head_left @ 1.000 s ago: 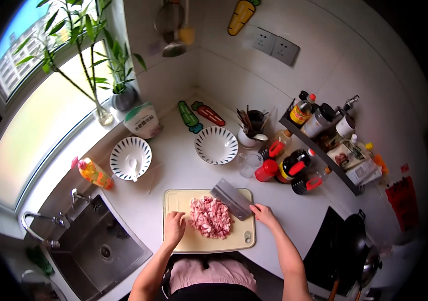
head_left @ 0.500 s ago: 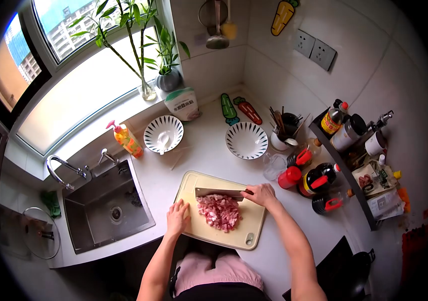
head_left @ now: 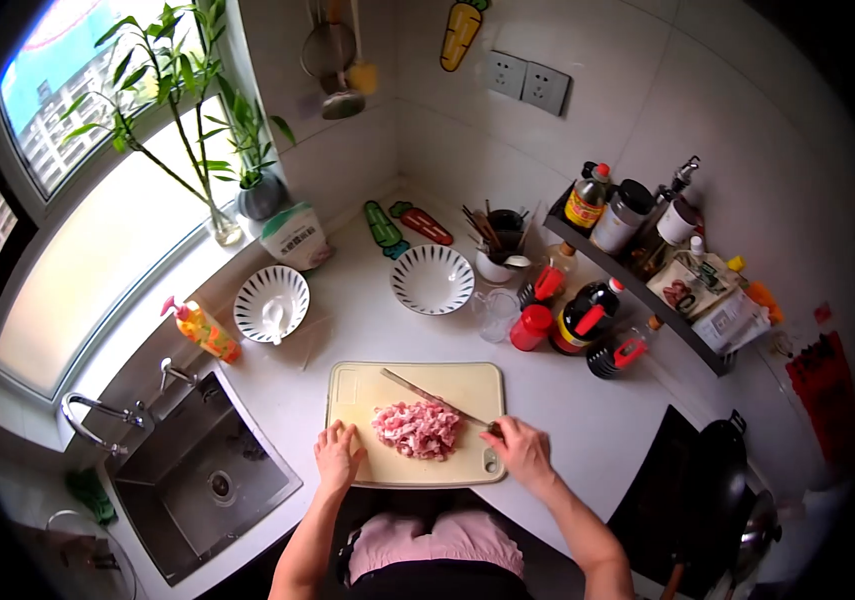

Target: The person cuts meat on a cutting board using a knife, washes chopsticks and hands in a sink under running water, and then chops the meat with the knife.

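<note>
My right hand (head_left: 519,448) is wrapped round the handle of a cleaver (head_left: 433,396). The blade slants from the board's right side toward its back, along the far edge of a pile of chopped raw meat (head_left: 415,431), and shows mostly its narrow spine. Under the meat lies a cream cutting board (head_left: 357,385) with a hole in its near right corner. At the board's left edge rests my left hand (head_left: 339,458), fingers laid out on the surface and holding nothing, apart from the meat.
Behind the board are a patterned bowl (head_left: 431,280) and another bowl (head_left: 271,302) with a white spoon inside. A sink (head_left: 192,490) lies left. Several bottles (head_left: 579,320) stand at back right below a wall shelf (head_left: 637,292); a dark stove (head_left: 667,490) is right.
The view has turned, so the scene sits differently. The cleaver has swung from lying nearly level across the meat's far side to a slant, its handle nearer me. My left hand stays on the board's edge.
</note>
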The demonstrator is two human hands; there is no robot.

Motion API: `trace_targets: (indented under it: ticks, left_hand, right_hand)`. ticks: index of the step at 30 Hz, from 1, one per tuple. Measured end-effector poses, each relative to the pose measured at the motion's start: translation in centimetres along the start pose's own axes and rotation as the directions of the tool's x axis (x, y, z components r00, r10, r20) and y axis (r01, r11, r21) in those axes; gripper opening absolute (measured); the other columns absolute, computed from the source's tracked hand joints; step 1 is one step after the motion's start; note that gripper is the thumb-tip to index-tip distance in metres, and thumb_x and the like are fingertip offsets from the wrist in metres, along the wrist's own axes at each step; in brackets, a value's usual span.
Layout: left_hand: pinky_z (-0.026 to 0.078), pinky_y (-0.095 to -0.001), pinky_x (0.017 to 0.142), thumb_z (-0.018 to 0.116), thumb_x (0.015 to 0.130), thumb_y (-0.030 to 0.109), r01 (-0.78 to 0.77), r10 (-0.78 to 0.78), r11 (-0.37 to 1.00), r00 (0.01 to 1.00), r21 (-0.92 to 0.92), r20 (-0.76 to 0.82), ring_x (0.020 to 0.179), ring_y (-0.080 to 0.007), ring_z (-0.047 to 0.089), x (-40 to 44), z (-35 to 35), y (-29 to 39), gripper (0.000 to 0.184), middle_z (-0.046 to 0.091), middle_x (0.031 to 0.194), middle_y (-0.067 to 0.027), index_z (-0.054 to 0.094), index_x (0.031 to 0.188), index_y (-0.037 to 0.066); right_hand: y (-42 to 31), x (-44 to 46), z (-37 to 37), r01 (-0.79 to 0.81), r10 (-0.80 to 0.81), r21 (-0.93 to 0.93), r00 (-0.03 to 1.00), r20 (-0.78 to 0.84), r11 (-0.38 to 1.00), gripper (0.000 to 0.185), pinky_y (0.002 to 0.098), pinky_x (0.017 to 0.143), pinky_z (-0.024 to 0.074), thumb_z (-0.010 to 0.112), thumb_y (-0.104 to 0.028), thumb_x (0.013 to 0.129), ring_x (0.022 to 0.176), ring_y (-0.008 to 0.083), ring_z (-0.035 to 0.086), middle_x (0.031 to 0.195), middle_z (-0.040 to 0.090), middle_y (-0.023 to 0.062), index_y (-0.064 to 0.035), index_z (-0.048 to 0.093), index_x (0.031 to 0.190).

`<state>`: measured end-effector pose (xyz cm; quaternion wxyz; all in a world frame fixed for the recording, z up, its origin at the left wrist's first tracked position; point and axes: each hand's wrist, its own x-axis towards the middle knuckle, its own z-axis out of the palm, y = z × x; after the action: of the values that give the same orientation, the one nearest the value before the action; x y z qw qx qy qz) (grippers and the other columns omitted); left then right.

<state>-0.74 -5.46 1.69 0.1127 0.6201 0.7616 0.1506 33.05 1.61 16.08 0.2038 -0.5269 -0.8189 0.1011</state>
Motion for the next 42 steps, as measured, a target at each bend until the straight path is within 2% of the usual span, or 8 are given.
trace_targets:
  ticks: [2, 9, 15, 21, 24, 34, 38, 42]
  left_hand:
    - [0.039, -0.045, 0.098, 0.079, 0.072, 0.025, -0.045, 0.045, 0.999, 0.999, -0.01, 0.012, 0.123, -0.0309, 0.045, 0.1, -0.2, -0.2, 0.057, 0.05, 0.135, -0.0101, 0.061, 0.126, 0.015]
    - [0.04, -0.0425, 0.093, 0.076, 0.072, 0.021, -0.146, 0.145, 0.989, 0.989, 0.019, 0.027, 0.117, -0.0293, 0.048, 0.8, -0.1, -0.5, 0.06, 0.052, 0.129, -0.0093, 0.055, 0.126, 0.006]
    - [0.04, -0.0424, 0.095, 0.079, 0.07, 0.025, -0.197, 0.197, 0.979, 0.98, -0.058, -0.002, 0.118, -0.0303, 0.048, 0.9, -1.2, -0.9, 0.066, 0.052, 0.129, -0.0108, 0.054, 0.127, 0.006]
    - [0.038, -0.046, 0.099, 0.084, 0.063, 0.039, -0.241, 0.244, 0.968, 0.968, -0.066, 0.05, 0.126, -0.0336, 0.043, -0.3, -2.2, -0.9, 0.083, 0.046, 0.139, -0.0156, 0.051, 0.132, 0.005]
    - [0.037, -0.0464, 0.1, 0.085, 0.06, 0.044, -0.245, 0.248, 0.968, 0.966, -0.051, 0.072, 0.128, -0.0337, 0.041, -0.7, -2.2, -1.3, 0.091, 0.044, 0.142, -0.0166, 0.049, 0.133, 0.005]
    - [0.038, -0.045, 0.097, 0.087, 0.055, 0.047, -0.258, 0.258, 0.966, 0.965, -0.018, 0.044, 0.125, -0.0314, 0.043, -0.5, -1.6, -1.4, 0.094, 0.046, 0.14, -0.0144, 0.05, 0.133, 0.007]
    - [0.038, -0.0451, 0.098, 0.087, 0.056, 0.047, -0.243, 0.243, 0.97, 0.968, 0.001, 0.062, 0.126, -0.0313, 0.043, -0.5, -1.5, -1.3, 0.093, 0.045, 0.141, -0.0141, 0.05, 0.133, 0.009]
    - [0.038, -0.0453, 0.098, 0.087, 0.057, 0.048, -0.231, 0.229, 0.973, 0.969, 0.012, 0.096, 0.127, -0.0314, 0.042, -0.2, -1.9, -1.1, 0.094, 0.045, 0.142, -0.014, 0.049, 0.134, 0.01]
  right_hand:
    - [-2.9, -2.2, 1.9, -0.009, 0.025, 0.127, 0.992, -0.123, 0.992, 0.033, 0.0425, 0.052, 0.0514, 0.067, -0.038, 0.089, 0.059, 0.0315, 0.065, 0.076, 0.065, 0.0114, -0.0078, 0.054, 0.092]
    - [-6.3, -4.3, 14.7, -0.164, 0.176, -0.197, 0.983, 0.045, 0.967, 0.036, 0.0455, 0.049, 0.0523, 0.06, -0.039, 0.094, 0.059, 0.0358, 0.066, 0.068, 0.064, 0.0162, -0.0047, 0.051, 0.099]
    - [-8.6, -1.0, 8.5, -0.335, 0.337, -0.033, 0.935, 0.108, 0.942, 0.035, 0.0519, 0.054, 0.0506, 0.059, -0.037, 0.095, 0.063, 0.0423, 0.065, 0.067, 0.064, 0.0206, -0.0039, 0.05, 0.099]
    - [-11.1, -3.2, 9.3, -0.228, 0.23, 0.04, 0.941, -0.25, 0.973, 0.034, 0.0466, 0.046, 0.0478, 0.063, -0.034, 0.094, 0.055, 0.0385, 0.063, 0.062, 0.061, 0.0189, -0.0039, 0.049, 0.098]
    - [-10.3, -4.2, 13.8, -0.318, 0.325, -0.126, 0.945, 0.037, 0.94, 0.034, 0.0498, 0.048, 0.0491, 0.061, -0.036, 0.095, 0.058, 0.04, 0.064, 0.063, 0.062, 0.0212, -0.0044, 0.05, 0.099]
    - [-10.2, -2.8, 8.8, -0.27, 0.282, 0.086, 0.931, -0.231, 0.959, 0.034, 0.049, 0.048, 0.0475, 0.06, -0.035, 0.096, 0.06, 0.0421, 0.064, 0.066, 0.063, 0.0221, -0.0025, 0.049, 0.097]
    - [-8.2, -4.2, 12.5, -0.343, 0.351, -0.1, 0.934, 0.066, 0.934, 0.036, 0.0509, 0.049, 0.048, 0.059, -0.038, 0.095, 0.059, 0.0415, 0.064, 0.068, 0.064, 0.022, -0.0025, 0.051, 0.097]
    - [-8.8, -2.3, 9.3, -0.337, 0.336, -0.025, 0.941, -0.026, 0.941, 0.037, 0.0512, 0.05, 0.0483, 0.059, -0.039, 0.095, 0.06, 0.0418, 0.064, 0.068, 0.064, 0.022, -0.0026, 0.051, 0.096]
